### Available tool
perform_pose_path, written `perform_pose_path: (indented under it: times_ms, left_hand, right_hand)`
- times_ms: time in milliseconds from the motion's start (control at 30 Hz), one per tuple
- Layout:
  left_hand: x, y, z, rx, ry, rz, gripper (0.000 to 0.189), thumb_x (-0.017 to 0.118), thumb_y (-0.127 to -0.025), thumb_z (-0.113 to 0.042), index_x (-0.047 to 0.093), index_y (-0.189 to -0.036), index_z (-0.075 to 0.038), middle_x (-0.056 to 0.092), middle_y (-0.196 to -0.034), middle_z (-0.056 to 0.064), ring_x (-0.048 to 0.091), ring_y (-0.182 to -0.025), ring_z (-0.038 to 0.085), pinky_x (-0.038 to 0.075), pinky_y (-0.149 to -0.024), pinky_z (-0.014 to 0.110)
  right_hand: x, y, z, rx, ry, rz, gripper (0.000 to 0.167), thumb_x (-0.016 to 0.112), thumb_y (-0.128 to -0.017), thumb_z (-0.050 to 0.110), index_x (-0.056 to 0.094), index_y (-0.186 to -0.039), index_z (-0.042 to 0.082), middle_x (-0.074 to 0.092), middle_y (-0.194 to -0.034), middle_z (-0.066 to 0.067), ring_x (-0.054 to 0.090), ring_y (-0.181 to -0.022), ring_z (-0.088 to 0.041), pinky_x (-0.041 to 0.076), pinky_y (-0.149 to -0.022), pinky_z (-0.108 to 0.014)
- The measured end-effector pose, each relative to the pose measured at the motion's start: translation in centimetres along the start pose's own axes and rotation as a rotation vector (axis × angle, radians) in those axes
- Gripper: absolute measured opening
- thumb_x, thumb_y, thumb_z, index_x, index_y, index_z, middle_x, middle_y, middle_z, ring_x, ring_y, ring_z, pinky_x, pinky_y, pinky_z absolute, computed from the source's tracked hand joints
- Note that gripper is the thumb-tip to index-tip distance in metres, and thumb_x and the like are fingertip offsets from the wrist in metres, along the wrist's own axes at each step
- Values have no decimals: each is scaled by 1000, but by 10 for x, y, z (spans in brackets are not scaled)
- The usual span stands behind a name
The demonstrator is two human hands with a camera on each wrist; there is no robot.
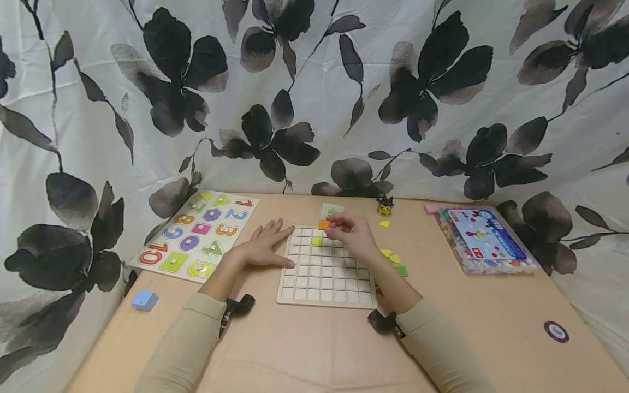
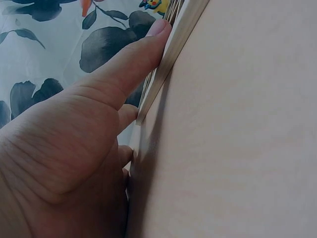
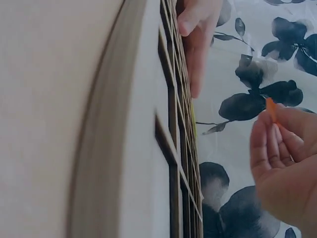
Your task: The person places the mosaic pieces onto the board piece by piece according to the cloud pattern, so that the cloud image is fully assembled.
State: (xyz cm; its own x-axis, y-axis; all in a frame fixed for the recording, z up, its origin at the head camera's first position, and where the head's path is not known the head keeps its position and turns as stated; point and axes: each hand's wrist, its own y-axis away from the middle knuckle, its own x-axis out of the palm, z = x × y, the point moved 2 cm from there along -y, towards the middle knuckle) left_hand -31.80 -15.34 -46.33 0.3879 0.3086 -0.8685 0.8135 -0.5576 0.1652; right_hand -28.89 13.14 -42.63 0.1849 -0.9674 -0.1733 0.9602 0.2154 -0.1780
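A wooden grid board (image 1: 326, 283) with square cells lies in the middle of the table. Along its left edge my left hand (image 1: 260, 246) rests with fingers spread, the thumb lying against the frame in the left wrist view. My right hand (image 1: 352, 236) pinches a small orange square tile (image 1: 322, 225) between thumb and fingertips, over the board's far side. The right wrist view shows this orange tile (image 3: 271, 109) edge-on, raised off the grid. One yellow tile (image 1: 316, 241) sits in a cell near the far edge, just below the orange one.
Behind the board lies a small patterned card (image 1: 332, 208). Yellow pieces (image 1: 394, 258) and a green piece (image 1: 401, 271) lie by my right forearm, near a small figurine (image 1: 385, 205). Outward are a number puzzle (image 1: 169, 236), blue block (image 1: 144, 300), bead box (image 1: 484, 237) and round disc (image 1: 556, 331).
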Motion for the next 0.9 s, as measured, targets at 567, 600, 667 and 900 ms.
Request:
perform_pose_path:
  times_ms: [567,600,667,900]
  left_hand:
    - [0,0,0,0,0,0,113,74,-81,-73,21,-168,-24,-2,-175,20,-8,-162,41,-7,-129,62]
    - [0,0,0,-1,-2,1,113,74,-81,-73,21,-168,-25,-2,-175,19,-8,-162,40,-8,-129,62]
    - [1,-1,1,3,-4,-2,113,73,-81,-74,21,-168,-25,-2,-175,19,-8,-162,40,-7,-129,62]
    - [1,-1,1,5,-2,-3,112,73,-81,-75,22,-168,-26,-2,-175,19,-8,-162,39,-7,-129,61]
  right_hand:
    - [-5,-5,-38,11,361,14,26,80,-93,14,75,-117,8,73,-103,-7,61,-89,-20,52,-76,-25]
    - [-5,-5,-40,11,371,20,26,80,-93,14,75,-117,7,73,-103,-7,61,-89,-20,52,-77,-26]
    - [-5,-5,-42,14,384,27,26,80,-93,14,75,-117,5,73,-103,-7,61,-89,-20,52,-77,-27]
    - [-5,-5,-44,1,417,64,26,77,-95,12,75,-118,3,72,-109,-10,61,-95,-21,51,-83,-29]
